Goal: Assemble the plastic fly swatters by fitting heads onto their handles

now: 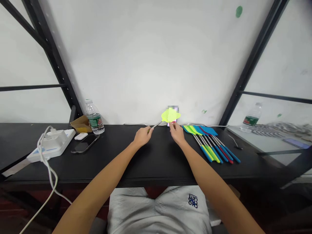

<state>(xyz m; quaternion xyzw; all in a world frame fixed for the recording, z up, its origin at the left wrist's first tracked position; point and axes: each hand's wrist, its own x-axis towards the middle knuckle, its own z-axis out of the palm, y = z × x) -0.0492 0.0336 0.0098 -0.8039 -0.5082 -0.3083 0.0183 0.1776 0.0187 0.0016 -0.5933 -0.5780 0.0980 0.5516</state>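
Note:
My left hand [142,136] is closed around the thin metal rod of a yellow fly swatter [170,115], holding it above the black table [156,162]. My right hand [177,132] pinches the swatter's yellow head from below, near the wall. Just right of that hand lies a row of several fly swatters [211,143] with green and blue heads and blue, green and red handles.
On the left of the table stand a water bottle [94,117], a small cardboard box [80,124], a white earbud case [81,136], a dark phone [84,143] and a white power strip with cable [52,143]. Black frame struts rise at both sides. Another bottle [252,117] stands on the right-hand table.

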